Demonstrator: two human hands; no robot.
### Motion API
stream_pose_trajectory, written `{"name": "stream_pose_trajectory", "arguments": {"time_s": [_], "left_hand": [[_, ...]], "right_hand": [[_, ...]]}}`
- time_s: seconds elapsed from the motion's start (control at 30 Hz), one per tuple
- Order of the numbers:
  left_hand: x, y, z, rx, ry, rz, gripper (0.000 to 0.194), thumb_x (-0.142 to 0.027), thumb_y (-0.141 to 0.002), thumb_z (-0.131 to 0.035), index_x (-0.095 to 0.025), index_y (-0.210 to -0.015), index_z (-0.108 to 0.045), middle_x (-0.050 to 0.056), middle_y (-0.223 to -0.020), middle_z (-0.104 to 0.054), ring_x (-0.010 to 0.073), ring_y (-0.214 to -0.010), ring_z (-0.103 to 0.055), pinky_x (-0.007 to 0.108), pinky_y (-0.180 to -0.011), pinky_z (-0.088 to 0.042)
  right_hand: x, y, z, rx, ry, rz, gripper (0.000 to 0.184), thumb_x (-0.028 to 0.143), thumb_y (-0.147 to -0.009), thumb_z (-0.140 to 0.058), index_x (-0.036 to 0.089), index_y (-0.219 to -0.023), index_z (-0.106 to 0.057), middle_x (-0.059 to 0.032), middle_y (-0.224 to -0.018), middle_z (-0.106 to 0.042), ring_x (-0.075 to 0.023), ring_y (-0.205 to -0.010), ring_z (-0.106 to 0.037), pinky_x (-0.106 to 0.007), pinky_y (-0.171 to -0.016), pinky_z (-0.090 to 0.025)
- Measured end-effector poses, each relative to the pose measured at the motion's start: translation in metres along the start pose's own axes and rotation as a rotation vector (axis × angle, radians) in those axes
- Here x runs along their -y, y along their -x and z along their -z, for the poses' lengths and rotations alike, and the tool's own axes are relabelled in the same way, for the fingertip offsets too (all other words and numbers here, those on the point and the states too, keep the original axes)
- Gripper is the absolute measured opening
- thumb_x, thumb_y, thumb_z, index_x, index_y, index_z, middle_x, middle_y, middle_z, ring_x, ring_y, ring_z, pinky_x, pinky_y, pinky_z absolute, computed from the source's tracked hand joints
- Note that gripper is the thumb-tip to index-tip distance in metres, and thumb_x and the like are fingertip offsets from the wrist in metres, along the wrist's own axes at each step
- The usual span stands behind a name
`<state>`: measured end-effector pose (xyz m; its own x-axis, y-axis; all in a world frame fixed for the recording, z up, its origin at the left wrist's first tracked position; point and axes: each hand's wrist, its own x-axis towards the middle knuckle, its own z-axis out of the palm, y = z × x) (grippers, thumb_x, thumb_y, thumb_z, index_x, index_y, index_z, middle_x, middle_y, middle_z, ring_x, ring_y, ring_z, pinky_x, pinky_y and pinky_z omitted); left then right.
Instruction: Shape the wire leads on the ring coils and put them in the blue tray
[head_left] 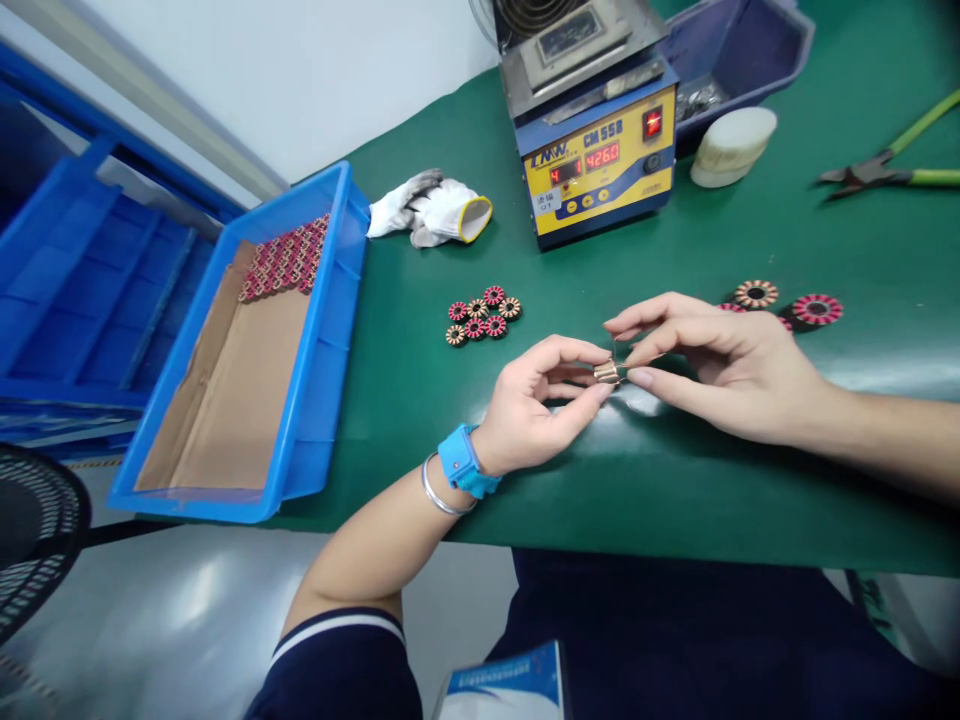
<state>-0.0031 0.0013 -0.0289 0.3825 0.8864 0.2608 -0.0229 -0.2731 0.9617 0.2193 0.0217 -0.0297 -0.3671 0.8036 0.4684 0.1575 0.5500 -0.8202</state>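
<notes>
A small copper-wound coil is pinched between the thumb and fingertips of my left hand, just above the green table. My right hand meets it from the right, its thumb and index finger closed on a thin wire lead that comes off the coil. Partly hidden behind my right hand stand several ring-shaped wound coils, among them a copper-coloured one and a red one. Left of the held coil, a cluster of similar red and copper coils stands on the table.
A blue bin lined with cardboard holds rows of coils. Behind my hands stands a yellow-fronted solder pot reading 426.0. Around it are white gloves, a round whitish pad, a grey-purple bin and green-handled cutters.
</notes>
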Motion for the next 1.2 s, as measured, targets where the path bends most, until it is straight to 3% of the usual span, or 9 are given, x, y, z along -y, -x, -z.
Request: {"name": "stream_pose_trajectory", "arguments": {"time_s": [0.17, 0.3, 0.53, 0.7, 0.8, 1.07, 1.2], "left_hand": [[-0.002, 0.000, -0.001, 0.000, -0.004, 0.020, 0.025, -0.026, -0.092, -0.077, -0.017, -0.112, -0.067, 0.007, -0.105, -0.075, 0.0140, -0.092, -0.078, 0.019, -0.078, -0.067], [-0.002, 0.000, -0.004, -0.070, -0.045, -0.046, 0.027, -0.023, -0.089, -0.079, -0.018, -0.113, -0.068, 0.006, -0.106, -0.075, 0.0146, -0.097, -0.078, 0.019, -0.080, -0.067], [-0.005, 0.003, -0.008, -0.113, -0.128, -0.052, 0.031, -0.020, -0.085, -0.080, -0.019, -0.113, -0.068, 0.004, -0.107, -0.073, 0.0138, -0.097, -0.076, 0.020, -0.083, -0.067], [-0.003, 0.002, -0.007, -0.118, -0.085, -0.021, 0.036, -0.020, -0.083, -0.082, -0.019, -0.115, -0.065, 0.005, -0.107, -0.075, 0.0131, -0.095, -0.076, 0.019, -0.081, -0.066], [-0.002, 0.002, -0.006, -0.111, -0.062, 0.002, 0.041, -0.022, -0.082, -0.084, -0.020, -0.117, -0.064, 0.006, -0.110, -0.075, 0.0135, -0.095, -0.076, 0.019, -0.081, -0.066], [-0.003, 0.002, -0.006, -0.096, -0.032, 0.075, 0.042, -0.025, -0.081, -0.085, -0.020, -0.116, -0.063, 0.006, -0.112, -0.074, 0.0143, -0.092, -0.076, 0.022, -0.080, -0.067], [-0.002, 0.000, -0.004, -0.094, 0.021, 0.078, 0.041, -0.026, -0.081, -0.085, -0.019, -0.116, -0.063, 0.007, -0.112, -0.074, 0.0145, -0.093, -0.076, 0.021, -0.077, -0.066]], "right_hand": [[-0.002, 0.002, -0.001, 0.011, 0.023, 0.008, 0.006, 0.029, -0.092, -0.075, 0.025, -0.087, -0.076, -0.0045, -0.113, -0.075, -0.0238, -0.106, -0.074, -0.045, -0.098, -0.061], [-0.002, 0.007, -0.003, -0.008, 0.033, 0.042, 0.006, 0.025, -0.093, -0.075, 0.025, -0.088, -0.071, -0.0045, -0.126, -0.069, -0.0239, -0.118, -0.070, -0.045, -0.104, -0.058], [0.008, 0.012, 0.001, 0.079, 0.238, 0.357, 0.011, 0.016, -0.091, -0.073, 0.024, -0.097, -0.072, -0.0083, -0.148, -0.058, -0.0234, -0.130, -0.062, -0.042, -0.107, -0.056], [0.004, 0.007, 0.002, -0.032, 0.140, 0.153, 0.018, 0.024, -0.091, -0.077, 0.027, -0.108, -0.072, -0.0088, -0.142, -0.065, -0.0278, -0.129, -0.064, -0.048, -0.110, -0.055], [-0.001, 0.006, 0.001, 0.010, 0.141, 0.059, 0.004, 0.029, -0.095, -0.072, 0.027, -0.099, -0.073, -0.0078, -0.134, -0.069, -0.0282, -0.122, -0.068, -0.053, -0.108, -0.055], [-0.001, 0.007, -0.001, 0.042, 0.143, 0.026, 0.010, 0.032, -0.098, -0.067, 0.025, -0.090, -0.068, -0.0077, -0.124, -0.071, -0.0292, -0.117, -0.069, -0.053, -0.101, -0.055], [-0.001, 0.003, 0.004, 0.013, 0.193, 0.106, 0.004, 0.024, -0.097, -0.068, 0.024, -0.093, -0.067, -0.0085, -0.116, -0.073, -0.0251, -0.106, -0.073, -0.046, -0.095, -0.059]]}}
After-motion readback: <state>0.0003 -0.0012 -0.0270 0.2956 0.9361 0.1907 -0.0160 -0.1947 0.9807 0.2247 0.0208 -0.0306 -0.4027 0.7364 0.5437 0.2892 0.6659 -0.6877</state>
